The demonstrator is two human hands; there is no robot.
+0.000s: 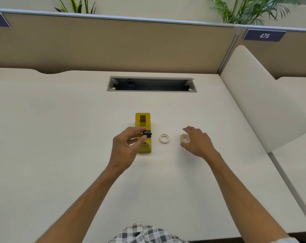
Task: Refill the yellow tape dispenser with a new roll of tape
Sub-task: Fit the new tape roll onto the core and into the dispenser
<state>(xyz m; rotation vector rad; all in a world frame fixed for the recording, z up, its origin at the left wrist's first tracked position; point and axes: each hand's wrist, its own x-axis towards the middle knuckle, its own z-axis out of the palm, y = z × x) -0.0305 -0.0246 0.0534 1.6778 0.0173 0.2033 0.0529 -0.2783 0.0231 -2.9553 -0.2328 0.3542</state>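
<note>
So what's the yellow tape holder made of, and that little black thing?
The yellow dispenser looks like smooth, slightly see-through plastic; its inside shows darker through the top. The black spool, pinched by the left hand, looks like matte hard plastic, probably.

We've got loads of open desk point(61, 128) left of the yellow tape dispenser point(143, 120), nothing to bump into there. Right of it things get tighter: a white ring point(164, 138) lies just beside the dispenser, and a tape roll point(184, 138) sits a bit further right, under the right hand point(197, 142). The left hand point(127, 143) hangs over the dispenser's near end with a small black spool point(147, 134), so that end is blocked from above. Behind the dispenser there's bare desk up to the open cable tray point(151, 84). A white side panel point(259, 102) walls off the right edge.
</note>
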